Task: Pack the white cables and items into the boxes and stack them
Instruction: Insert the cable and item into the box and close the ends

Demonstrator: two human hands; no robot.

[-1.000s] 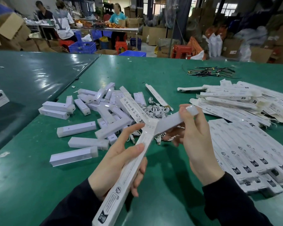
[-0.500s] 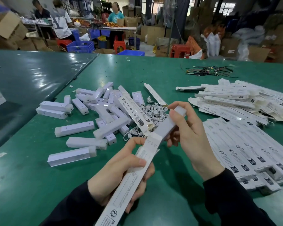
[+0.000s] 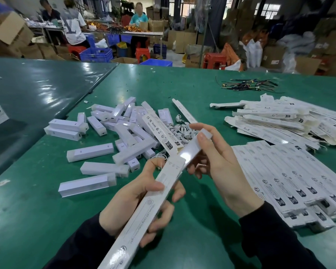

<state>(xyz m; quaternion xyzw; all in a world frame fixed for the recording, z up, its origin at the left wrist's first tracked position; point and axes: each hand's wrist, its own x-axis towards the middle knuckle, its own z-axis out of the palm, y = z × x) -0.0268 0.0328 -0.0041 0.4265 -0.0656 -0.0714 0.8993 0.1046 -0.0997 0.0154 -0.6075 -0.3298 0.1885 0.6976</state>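
Here the left hand point(image 3: 144, 199) has its fingers curled round a long thin white box point(image 3: 144, 206), held in the air above the green table point(image 3: 192, 90), while the right hand point(image 3: 215, 158) pinches the white light bar point(image 3: 194, 146) that sits half inside the box's far mouth. The box looks light and easy to crush, so I would hold it by the long edges, near the mouth, and push the smooth, stiff bar from its end. There is open room in front of the hands; loose bars point(image 3: 109, 133) lie to the left and packed boxes point(image 3: 291, 181) lie just beside on the right.

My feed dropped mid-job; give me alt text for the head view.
The left hand grips a long white box while the right hand holds a white bar at its open end, above a green table strewn with white bars, cables and boxes.
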